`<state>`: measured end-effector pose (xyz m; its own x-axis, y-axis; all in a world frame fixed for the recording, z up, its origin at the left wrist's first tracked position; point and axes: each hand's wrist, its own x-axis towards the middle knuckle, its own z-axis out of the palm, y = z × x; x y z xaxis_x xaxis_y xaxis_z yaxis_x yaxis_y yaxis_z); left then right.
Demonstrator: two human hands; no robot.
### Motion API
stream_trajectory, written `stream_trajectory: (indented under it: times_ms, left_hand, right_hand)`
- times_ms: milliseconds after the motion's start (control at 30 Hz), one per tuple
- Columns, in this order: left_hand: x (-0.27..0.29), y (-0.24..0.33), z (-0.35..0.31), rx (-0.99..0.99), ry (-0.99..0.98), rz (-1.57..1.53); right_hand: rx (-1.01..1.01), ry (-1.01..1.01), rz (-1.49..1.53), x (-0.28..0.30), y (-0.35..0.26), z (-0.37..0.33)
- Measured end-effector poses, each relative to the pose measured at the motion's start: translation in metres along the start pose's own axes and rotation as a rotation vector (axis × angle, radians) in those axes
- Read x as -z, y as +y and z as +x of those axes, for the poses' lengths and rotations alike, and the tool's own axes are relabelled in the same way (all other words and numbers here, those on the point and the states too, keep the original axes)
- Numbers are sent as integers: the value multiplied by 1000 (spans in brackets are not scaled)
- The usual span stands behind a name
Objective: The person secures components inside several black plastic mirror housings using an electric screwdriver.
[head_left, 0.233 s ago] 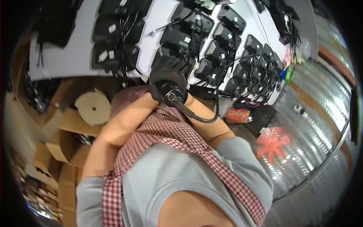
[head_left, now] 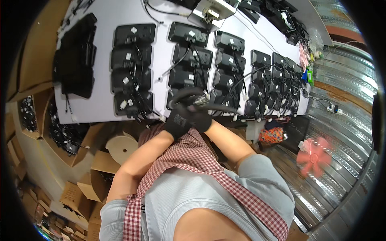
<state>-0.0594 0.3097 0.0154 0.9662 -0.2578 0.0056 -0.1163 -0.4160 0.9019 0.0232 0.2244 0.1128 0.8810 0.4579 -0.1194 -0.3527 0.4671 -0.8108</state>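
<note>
Both my hands wear black gloves and meet at the table's front edge, in front of my apron. My left hand is closed, and what lies in its fingers is hidden. Beside it, touching, my right hand is closed around a black corded tool that looks like an electric screwdriver; motion blurs its outline. A thick black cable runs from it to the right. Just beyond the hands lies a column of black device housings with cables and white labels, its nearest one partly covered.
More columns of black housings lie on the white table. A metal fixture stands at the far edge. Left below are cardboard boxes and a roll. A red fan is at right.
The view has shifted, so more of the table shows. My hands have turned: the tool's round end with its ring, facing me before, is now blurred beyond the gloves.
</note>
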Motion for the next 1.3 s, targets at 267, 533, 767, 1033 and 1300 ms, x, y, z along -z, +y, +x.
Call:
stream_trajectory:
  times_ms: [267,533,767,1033,1300]
  left_hand:
    - [118,43,141,-419,152,406]
    - [150,17,378,-585,172,931]
    - [153,27,421,-744,133,894]
    - [182,23,437,-942,89,1109]
    - [252,-22,432,-971,70,1047]
  right_hand:
    - [562,667,-294,47,-118,28]
    - [591,589,-270,68,-126,56]
    - [669,620,-376,72,-137,104]
    - [792,764,-381,52,-115,143]
    - [973,820,-720,35,-102,196]
